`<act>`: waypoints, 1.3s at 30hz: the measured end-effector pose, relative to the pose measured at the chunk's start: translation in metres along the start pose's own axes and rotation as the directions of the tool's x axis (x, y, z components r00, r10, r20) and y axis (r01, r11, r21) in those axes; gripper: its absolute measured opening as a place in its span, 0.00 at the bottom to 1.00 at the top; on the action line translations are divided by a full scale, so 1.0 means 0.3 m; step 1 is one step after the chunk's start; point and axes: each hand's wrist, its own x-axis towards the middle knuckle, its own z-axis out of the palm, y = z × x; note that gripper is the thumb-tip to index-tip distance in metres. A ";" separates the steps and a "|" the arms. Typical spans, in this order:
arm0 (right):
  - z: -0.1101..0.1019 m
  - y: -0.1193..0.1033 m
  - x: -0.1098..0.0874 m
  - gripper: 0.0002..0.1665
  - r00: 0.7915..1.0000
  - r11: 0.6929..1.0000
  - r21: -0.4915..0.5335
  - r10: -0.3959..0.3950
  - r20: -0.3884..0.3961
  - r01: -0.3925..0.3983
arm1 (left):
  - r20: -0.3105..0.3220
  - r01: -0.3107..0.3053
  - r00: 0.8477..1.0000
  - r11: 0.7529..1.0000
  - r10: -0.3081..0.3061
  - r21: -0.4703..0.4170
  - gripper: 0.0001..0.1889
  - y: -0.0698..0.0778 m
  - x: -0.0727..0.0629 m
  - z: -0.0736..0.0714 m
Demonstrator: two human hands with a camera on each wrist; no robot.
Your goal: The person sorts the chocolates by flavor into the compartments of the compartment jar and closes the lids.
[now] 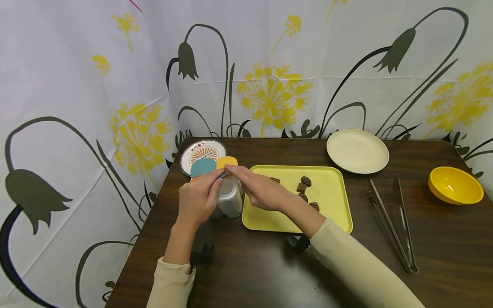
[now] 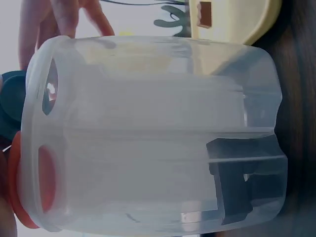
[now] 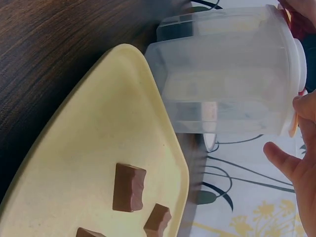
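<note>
A clear plastic container (image 1: 230,199) stands upright on the table, topped by rounded colored lid flaps: a teal flap (image 1: 203,167), a yellow flap (image 1: 227,162) and a red flap (image 2: 48,177). At its top, my left hand (image 1: 195,200) pinches a blue-grey flap (image 1: 224,174) between thumb and curled fingers. My right hand (image 1: 265,188) reaches in from the other side, fingers stretched out and fingertips at the lid's edge. Seen from the right wrist, a fingertip meets the rim of the container (image 3: 227,74) while the thumb (image 3: 281,154) points away from it.
Right of the container lies a yellow tray (image 1: 335,214) with several chocolate pieces (image 1: 306,181). A patterned plate (image 1: 185,159) sits behind the container. Farther right are a cream plate (image 1: 358,149), metal tongs (image 1: 404,231) and a yellow bowl (image 1: 454,188). A floral curtain (image 1: 269,42) hangs behind the table.
</note>
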 end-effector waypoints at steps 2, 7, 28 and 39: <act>-0.001 0.003 0.000 0.38 1.000 1.000 0.004 0.003 0.001 -0.003 | -0.009 -0.002 1.000 1.000 0.002 -0.006 0.18 0.001 0.005 0.002; 0.002 0.003 -0.003 0.37 1.000 0.999 0.029 0.017 0.001 -0.017 | -0.008 0.012 1.000 0.997 -0.013 -0.081 0.18 -0.002 0.008 0.013; 0.024 -0.026 -0.029 0.45 0.998 0.998 -0.014 0.060 -0.013 -0.060 | 0.028 0.018 0.999 0.996 -0.016 -0.087 0.20 -0.036 -0.014 0.009; 0.001 -0.032 -0.125 0.37 0.987 0.990 0.012 0.144 -0.067 -0.144 | 0.000 0.022 1.000 0.995 -0.022 -0.095 0.22 -0.030 -0.009 0.017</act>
